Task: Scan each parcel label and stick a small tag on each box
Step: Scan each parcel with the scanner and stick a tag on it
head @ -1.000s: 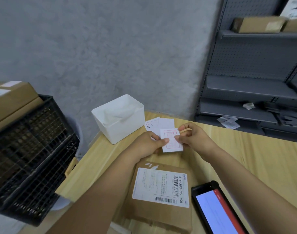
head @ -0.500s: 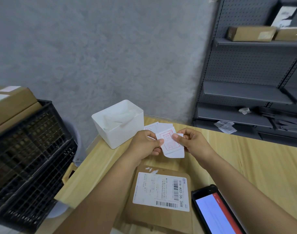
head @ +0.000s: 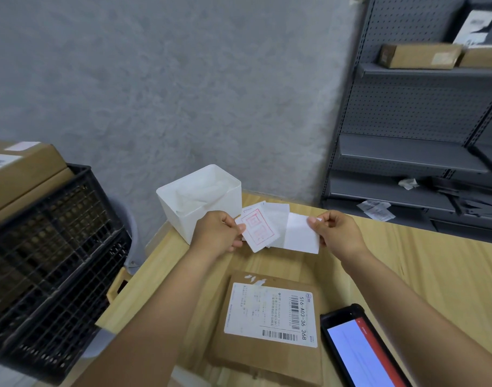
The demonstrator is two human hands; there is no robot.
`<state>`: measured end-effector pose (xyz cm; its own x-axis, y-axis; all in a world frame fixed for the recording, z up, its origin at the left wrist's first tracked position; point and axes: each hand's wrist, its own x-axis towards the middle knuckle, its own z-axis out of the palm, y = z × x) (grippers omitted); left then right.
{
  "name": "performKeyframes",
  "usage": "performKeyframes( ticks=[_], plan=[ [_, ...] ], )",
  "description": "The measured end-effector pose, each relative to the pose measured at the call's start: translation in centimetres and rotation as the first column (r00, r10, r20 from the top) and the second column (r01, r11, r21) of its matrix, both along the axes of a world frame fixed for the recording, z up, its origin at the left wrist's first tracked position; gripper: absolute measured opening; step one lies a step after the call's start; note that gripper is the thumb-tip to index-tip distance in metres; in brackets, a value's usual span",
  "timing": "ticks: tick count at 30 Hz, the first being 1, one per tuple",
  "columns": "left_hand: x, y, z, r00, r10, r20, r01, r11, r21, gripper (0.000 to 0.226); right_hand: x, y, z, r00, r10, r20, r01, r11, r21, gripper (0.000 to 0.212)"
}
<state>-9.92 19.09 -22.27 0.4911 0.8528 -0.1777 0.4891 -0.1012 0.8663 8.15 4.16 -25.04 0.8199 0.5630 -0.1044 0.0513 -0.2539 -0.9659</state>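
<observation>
My left hand [head: 215,233] pinches a small white tag with a red stamp print [head: 258,230] by its left edge. A plain white backing sheet [head: 300,233] is pinched at its top right corner by my right hand [head: 337,233]; the two pieces are held apart above the table. Below them a flat brown parcel [head: 267,356] lies on the wooden table [head: 434,275], its white shipping label [head: 270,314] with barcodes facing up. A handheld scanner with a lit screen [head: 356,350] lies just right of the parcel.
A white plastic bin [head: 200,199] stands behind my left hand, with loose white tags [head: 277,209] beside it. A black wire crate [head: 49,263] holding brown boxes [head: 21,174] stands at the left. Grey metal shelving [head: 420,155] with boxes [head: 418,55] rises at the right.
My hands have drawn apart, and the stamped tag has come off its white backing: the tag stays in my left hand, the backing in my right.
</observation>
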Motion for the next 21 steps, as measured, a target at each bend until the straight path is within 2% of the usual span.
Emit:
performKeyframes(
  ticks=[4,8,10,12,14,16,18,21],
  plan=[
    [-1.1,0.9,0.1,0.999,0.048,-0.018,-0.047,0.998,0.047,0.017,1.4,-0.6,-1.1,0.987,-0.060,0.152,0.085,0.983,-0.163,0.018],
    [-1.6,1.1,1.0,1.000,-0.028,-0.014,0.028,0.999,-0.027,0.010,1.9,-0.9,-1.6,0.961,0.110,0.253,-0.005,0.923,-0.384,0.014],
    [-1.6,0.8,1.4,0.997,-0.073,0.009,0.073,0.994,-0.080,0.012,1.5,-0.6,-1.7,0.932,0.172,0.320,0.010,0.869,-0.495,0.025],
    [-1.6,0.4,1.6,0.991,-0.136,0.011,0.136,0.987,-0.090,0.013,0.7,-0.2,-1.1,0.901,0.166,0.401,0.038,0.890,-0.453,0.032],
    [-1.7,0.1,1.6,0.978,-0.207,0.012,0.207,0.974,-0.093,0.013,-0.6,0.1,-0.1,0.906,0.188,0.379,-0.061,0.944,-0.323,0.027],
    [-1.7,-0.2,1.7,0.966,-0.257,0.026,0.258,0.961,-0.097,0.012,-2.1,0.4,1.3,0.938,0.267,0.222,-0.219,0.951,-0.218,0.031],
    [-1.6,-0.5,1.8,0.960,-0.277,0.049,0.280,0.954,-0.106,0.012,-3.4,0.5,2.5,0.928,0.370,0.036,-0.362,0.923,-0.130,0.036],
    [-1.8,-0.9,2.1,0.955,-0.274,0.112,0.290,0.941,-0.174,0.016,-4.5,0.0,3.2,0.888,0.457,-0.049,-0.459,0.887,-0.049,0.031]
  ],
)
